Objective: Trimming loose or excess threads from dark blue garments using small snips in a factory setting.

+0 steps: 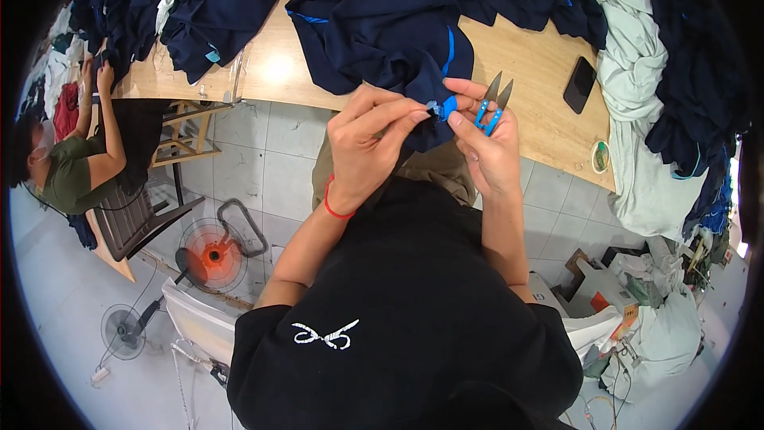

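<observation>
A navy garment (390,44) with bright blue trim (448,107) lies over the table's front edge and hangs toward my lap. My left hand (368,134) is closed, its thumb and forefinger pinching the small pale blue and dark end of the trim. Beside it, my right hand (489,151) holds blue-handled thread snips (494,109) in its palm, the blades apart and pointing up and away. The thumb and forefinger of that hand also grip the bright blue piece. Both hands are close together, just off the table edge.
On the wooden table (529,72) lie a dark phone (580,85) and a small round dish (599,157). Navy garments are heaped at the back; pale cloth (633,56) drapes the right side. At left, another person (79,159) handles dark cloth near a floor fan (211,255).
</observation>
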The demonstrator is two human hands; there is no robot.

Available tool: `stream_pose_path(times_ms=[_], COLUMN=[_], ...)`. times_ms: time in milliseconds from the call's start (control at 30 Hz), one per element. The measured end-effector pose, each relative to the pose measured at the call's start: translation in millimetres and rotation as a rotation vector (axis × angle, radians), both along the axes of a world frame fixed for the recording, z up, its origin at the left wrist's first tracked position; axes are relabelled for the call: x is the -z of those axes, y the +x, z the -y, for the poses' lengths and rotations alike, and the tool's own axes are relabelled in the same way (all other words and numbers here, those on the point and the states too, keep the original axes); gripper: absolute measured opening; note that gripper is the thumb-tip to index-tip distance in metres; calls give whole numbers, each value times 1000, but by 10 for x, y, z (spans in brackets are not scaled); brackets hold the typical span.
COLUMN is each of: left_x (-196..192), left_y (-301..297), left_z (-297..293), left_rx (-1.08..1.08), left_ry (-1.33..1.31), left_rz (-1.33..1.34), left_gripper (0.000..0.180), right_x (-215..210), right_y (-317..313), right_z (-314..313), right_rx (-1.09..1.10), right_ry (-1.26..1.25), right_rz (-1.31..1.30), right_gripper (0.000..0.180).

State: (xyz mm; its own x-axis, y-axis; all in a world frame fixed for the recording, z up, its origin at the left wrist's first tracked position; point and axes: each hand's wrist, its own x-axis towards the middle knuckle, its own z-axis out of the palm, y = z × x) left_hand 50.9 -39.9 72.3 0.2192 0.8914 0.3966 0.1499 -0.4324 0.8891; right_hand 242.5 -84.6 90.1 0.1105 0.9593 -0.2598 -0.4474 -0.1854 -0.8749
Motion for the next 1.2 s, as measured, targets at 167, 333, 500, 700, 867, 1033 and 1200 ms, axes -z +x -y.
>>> stream_pose_path(times_ms=[167, 333, 500, 700, 867, 1033, 1200], left_x=[167, 74, -57, 104, -67, 110, -11], left_y=[-154, -127, 5, -63, 50, 51, -34], left_z=[-29, 23, 56, 34, 141, 136, 38], left_rx=[-108, 151, 200, 137, 181, 214, 95], left_ry=[-497, -386, -370, -227, -634, -568, -302], left_rz=[457, 160, 83, 110, 220, 179, 20], left_gripper=[6, 9, 5, 10, 20, 15, 12], right_x=[15, 9, -3, 33, 34, 77, -9], right_y=[18, 35, -24, 19, 22, -14, 52], right_z=[8, -3, -5, 30, 16, 2, 80], right_rx=[57, 37, 50, 93, 126, 76, 106], right_ry=[13, 15, 61, 47, 46, 5, -16], right_rz=[-27, 1, 84, 86, 45, 57, 319], right_gripper=[40, 38, 34, 34, 33, 30, 22])
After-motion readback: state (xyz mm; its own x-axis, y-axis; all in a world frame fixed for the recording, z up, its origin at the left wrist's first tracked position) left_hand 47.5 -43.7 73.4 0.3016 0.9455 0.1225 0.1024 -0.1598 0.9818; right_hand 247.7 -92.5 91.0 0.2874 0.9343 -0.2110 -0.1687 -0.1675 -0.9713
